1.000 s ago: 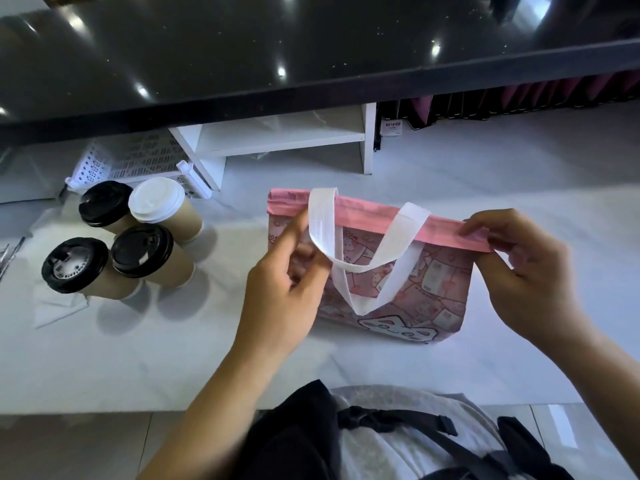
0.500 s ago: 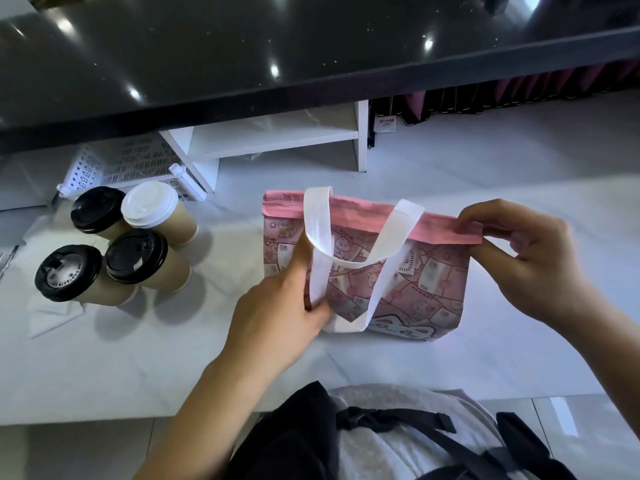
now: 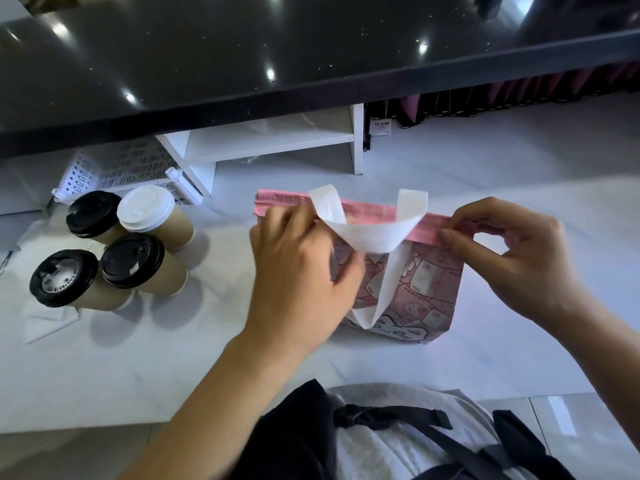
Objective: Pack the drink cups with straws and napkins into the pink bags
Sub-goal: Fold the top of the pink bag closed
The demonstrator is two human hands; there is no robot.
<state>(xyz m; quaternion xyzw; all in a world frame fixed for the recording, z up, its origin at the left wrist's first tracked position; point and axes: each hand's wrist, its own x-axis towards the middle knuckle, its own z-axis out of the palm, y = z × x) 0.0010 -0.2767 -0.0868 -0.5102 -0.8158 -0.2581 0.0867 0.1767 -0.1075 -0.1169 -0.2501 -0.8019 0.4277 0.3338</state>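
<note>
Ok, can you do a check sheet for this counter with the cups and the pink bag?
Surface: white counter.
Job's things: pink bag upright, white handle flopped forward; three black-lidded cups and one white-lidded cup clustered left, outside it; napkin by the front-left cup.
Clutter: white basket, white shelf at back.
Hands: left hand at the bag's left top edge, blurred, grip unclear; right hand pinches its right rim.
Cables: nothing seen.
Surroundings: black countertop above; folded pink bags back right.
</note>
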